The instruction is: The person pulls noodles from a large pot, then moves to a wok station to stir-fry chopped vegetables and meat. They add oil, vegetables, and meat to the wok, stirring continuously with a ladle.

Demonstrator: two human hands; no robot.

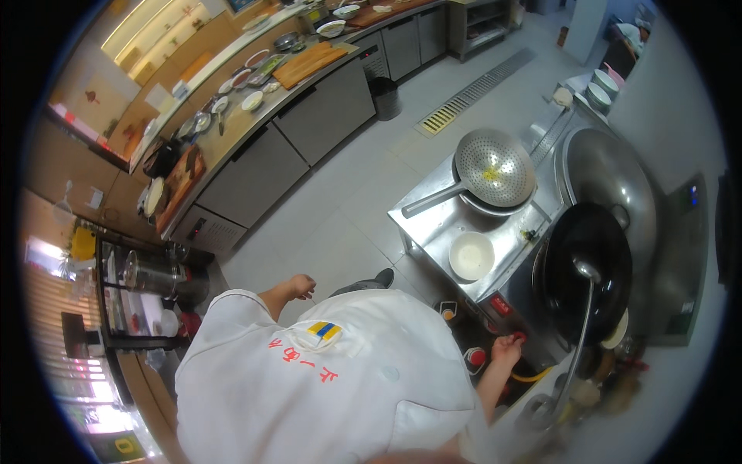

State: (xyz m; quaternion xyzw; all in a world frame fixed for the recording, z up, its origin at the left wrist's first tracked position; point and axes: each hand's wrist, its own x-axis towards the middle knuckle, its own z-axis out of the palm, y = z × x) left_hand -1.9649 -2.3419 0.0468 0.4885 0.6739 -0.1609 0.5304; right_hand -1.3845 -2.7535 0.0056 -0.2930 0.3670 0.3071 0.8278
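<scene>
At the front of the stove, my right hand (506,350) grips a red knob (519,336). My left hand (302,287) hangs beside my body over the floor, fingers loosely curled and holding nothing. A black wok (585,261) sits on the stove beyond my right hand. Inside it rests the bowl of a metal ladle (586,269), whose long handle slants down toward the lower right. Left of the wok, on a steel side table (426,211), stands a white bowl (472,256). Behind it a perforated strainer (495,168) with yellow bits lies over another vessel.
A large steel wok (608,162) is set behind the black one. Stacked bowls (600,93) stand at the far right. Across the aisle runs a steel counter (249,127) with cutting boards (310,64) and several dishes. A bin (385,98) and a floor drain (475,93) lie ahead.
</scene>
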